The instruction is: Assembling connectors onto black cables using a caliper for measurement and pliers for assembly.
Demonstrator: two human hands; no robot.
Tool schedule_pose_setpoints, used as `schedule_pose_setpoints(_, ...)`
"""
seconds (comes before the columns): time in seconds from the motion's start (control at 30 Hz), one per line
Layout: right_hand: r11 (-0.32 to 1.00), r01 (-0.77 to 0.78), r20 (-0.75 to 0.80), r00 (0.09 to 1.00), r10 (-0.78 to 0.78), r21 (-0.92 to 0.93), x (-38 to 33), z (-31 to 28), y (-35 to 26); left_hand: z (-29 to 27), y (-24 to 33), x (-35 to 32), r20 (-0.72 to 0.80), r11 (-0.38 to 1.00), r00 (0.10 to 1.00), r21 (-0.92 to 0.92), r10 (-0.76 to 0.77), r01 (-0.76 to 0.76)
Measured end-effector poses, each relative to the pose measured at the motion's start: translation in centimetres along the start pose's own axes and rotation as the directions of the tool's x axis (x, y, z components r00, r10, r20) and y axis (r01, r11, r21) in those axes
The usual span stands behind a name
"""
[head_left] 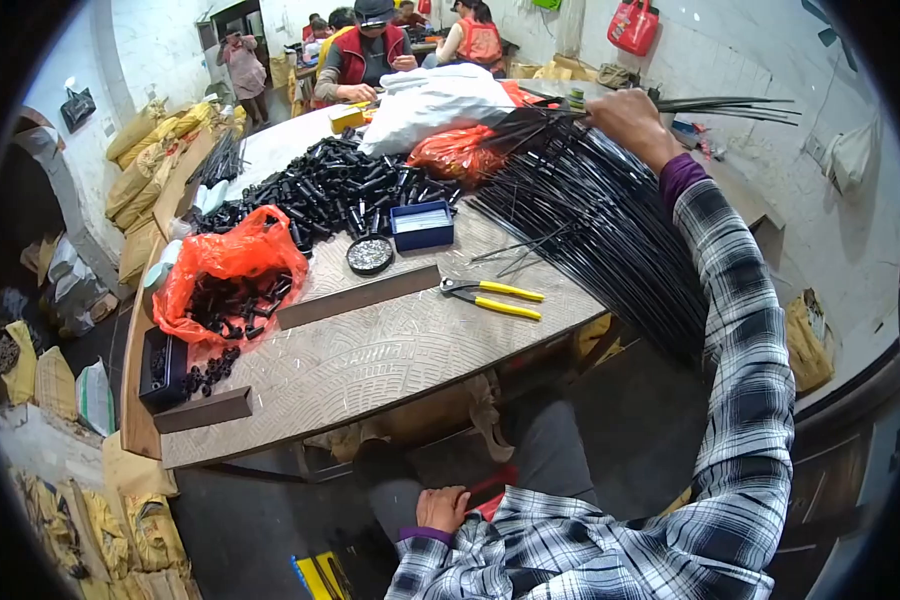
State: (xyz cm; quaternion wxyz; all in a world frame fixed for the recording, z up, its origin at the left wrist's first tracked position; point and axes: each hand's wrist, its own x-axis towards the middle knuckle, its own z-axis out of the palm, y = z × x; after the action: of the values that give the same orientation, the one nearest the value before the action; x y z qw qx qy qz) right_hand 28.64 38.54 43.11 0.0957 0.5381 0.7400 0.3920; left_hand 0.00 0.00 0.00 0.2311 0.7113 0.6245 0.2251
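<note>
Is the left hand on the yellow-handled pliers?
No: the left hand rests low by the person's lap, while the pliers lie untouched on the table.

Black thin rods [610,230] fan out at 2 o'clock, black tube pieces [330,190] heaped at 11. Orange-red plastic bag [225,265] at 9; pliers [495,297] w/ yellow handles near centre; blue box [422,225] just above. Sleeve [745,400] in black-white plaid, purple cuff. Red bag [634,27] on white wall, 1 o'clock.
</note>
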Motion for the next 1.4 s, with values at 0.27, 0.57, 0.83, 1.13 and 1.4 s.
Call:
schedule_pose_setpoints(0.27, 0.884, -0.167, -0.188, 0.944, 0.271, 0.436, 2.9, -3.5, 0.6, 0.6, -0.9, -1.0, -0.009, 1.0, 1.0, 0.014, 0.01, -0.01)
schedule_pose_setpoints(0.57, 0.6, -0.256, -0.276, 0.707, 0.651, 0.758, 6.6, 0.4, 2.5, 0.3, -0.3, 0.3, -0.027, 1.0, 0.999, 0.011, 0.022, -0.022)
schedule_pose_setpoints(0.83, 0.141, 0.207, -0.239, 0.599, 0.764, 0.968, -0.7, 7.8, -15.1, -0.7, -1.0, -0.2, 0.041, 0.965, 0.997, -0.251, -0.069, 0.077)
schedule_pose_setpoints(1.13, 0.284, 0.04, -0.156, 0.904, 0.397, 0.958, 1.3, -0.2, -10.8, -15.9, 18.2, 9.3, -0.24, 0.549, 0.883, -0.708, 0.403, -0.443)
schedule_pose_setpoints(1.4, 0.435, 0.343, -0.449, 0.877, 0.169, 0.833, -4.5, -8.3, -15.7, -25.5, 22.1, 22.7, -0.397, 0.148, 0.918, -0.907, 0.009, -0.394)
